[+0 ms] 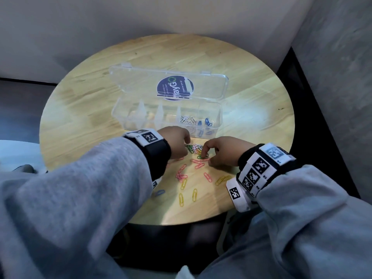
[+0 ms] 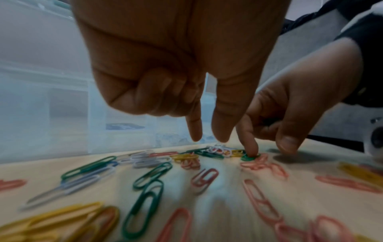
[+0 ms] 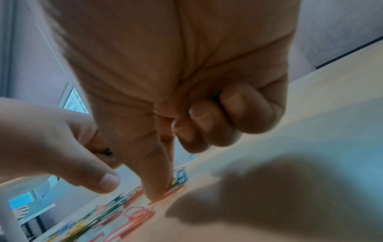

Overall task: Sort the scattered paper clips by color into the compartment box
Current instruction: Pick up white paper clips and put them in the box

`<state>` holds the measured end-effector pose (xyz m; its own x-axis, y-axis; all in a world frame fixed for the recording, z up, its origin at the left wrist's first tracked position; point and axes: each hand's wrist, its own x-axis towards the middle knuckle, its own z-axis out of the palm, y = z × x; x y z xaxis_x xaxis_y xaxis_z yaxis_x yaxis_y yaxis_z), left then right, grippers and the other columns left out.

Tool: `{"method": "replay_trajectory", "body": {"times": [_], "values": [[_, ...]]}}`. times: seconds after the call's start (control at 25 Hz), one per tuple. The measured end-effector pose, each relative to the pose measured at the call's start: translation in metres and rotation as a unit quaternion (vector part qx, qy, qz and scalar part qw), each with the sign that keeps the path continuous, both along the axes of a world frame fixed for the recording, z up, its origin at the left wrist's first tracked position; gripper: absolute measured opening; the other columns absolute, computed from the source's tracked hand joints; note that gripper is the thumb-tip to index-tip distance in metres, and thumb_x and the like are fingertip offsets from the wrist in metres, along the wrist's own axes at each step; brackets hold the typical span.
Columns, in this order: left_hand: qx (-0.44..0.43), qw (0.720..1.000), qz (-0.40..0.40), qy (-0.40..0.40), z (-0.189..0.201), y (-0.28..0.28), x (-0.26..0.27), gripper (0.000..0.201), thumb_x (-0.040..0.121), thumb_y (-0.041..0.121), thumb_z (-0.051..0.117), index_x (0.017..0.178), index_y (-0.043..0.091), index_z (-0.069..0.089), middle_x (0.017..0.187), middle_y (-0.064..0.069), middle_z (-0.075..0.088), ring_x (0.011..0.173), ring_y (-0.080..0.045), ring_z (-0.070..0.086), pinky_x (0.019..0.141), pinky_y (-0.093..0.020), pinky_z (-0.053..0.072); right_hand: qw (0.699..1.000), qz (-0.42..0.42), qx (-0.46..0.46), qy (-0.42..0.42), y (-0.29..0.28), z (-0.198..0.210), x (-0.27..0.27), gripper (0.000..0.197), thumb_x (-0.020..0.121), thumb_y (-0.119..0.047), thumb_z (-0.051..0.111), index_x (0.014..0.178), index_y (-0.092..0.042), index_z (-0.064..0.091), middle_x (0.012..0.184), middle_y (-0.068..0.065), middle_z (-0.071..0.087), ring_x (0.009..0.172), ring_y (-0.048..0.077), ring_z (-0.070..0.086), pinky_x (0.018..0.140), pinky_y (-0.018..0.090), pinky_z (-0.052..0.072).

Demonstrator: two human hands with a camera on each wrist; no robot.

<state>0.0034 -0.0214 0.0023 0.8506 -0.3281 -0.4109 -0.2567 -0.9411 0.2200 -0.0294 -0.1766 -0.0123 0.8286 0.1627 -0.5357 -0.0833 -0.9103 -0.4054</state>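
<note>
A clear compartment box (image 1: 218,117) stands open on the round wooden table (image 1: 80,109), with white clips (image 1: 188,120) and blue clips (image 1: 207,121) in its right compartments. In front of it lies a mixed pile of paper clips (image 1: 194,148). My right hand (image 1: 207,159) (image 2: 269,149) (image 3: 163,191) presses its index fingertip on a green clip (image 1: 201,157) (image 2: 247,158), and green clips show inside its curled fingers (image 3: 217,93). My left hand (image 1: 186,140) (image 2: 208,139) hovers over the pile, index and thumb pointing down. Among its curled fingers a green bit (image 3: 108,153) shows.
The box lid (image 1: 211,85) lies back flat behind the box. Pink clips (image 1: 198,165), yellow clips (image 1: 194,195) and one blue clip (image 1: 160,192) lie scattered toward the table's near edge. Walls close in behind and to the right of the table.
</note>
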Motion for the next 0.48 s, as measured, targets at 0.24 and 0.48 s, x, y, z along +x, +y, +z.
{"method": "replay_trajectory", "body": {"times": [0.24,0.48], "values": [[0.046,0.998,-0.047,-0.008,-0.009,-0.010,0.005,0.032,0.084,0.015,0.061,0.115,0.021,0.058,0.114,-0.002,0.062,0.105,-0.022,0.056,0.070,-0.024,0.034,1.000,0.019,-0.005,-0.019,0.000,0.000,0.001,0.008,0.083,-0.019,0.064,0.084,-0.025,0.060,0.066,-0.011,0.044,0.060,0.002,0.040,0.052,0.021,0.032],[0.061,0.996,-0.056,0.012,-0.014,-0.016,0.006,0.019,0.084,0.016,0.062,0.103,0.015,0.065,0.112,-0.004,0.066,0.089,-0.019,0.054,0.057,-0.021,0.035,0.999,0.021,-0.025,-0.010,0.002,-0.002,0.001,0.009,0.082,-0.016,0.064,0.088,-0.022,0.064,0.071,-0.011,0.049,0.072,0.012,0.049,0.055,0.020,0.035]]}}
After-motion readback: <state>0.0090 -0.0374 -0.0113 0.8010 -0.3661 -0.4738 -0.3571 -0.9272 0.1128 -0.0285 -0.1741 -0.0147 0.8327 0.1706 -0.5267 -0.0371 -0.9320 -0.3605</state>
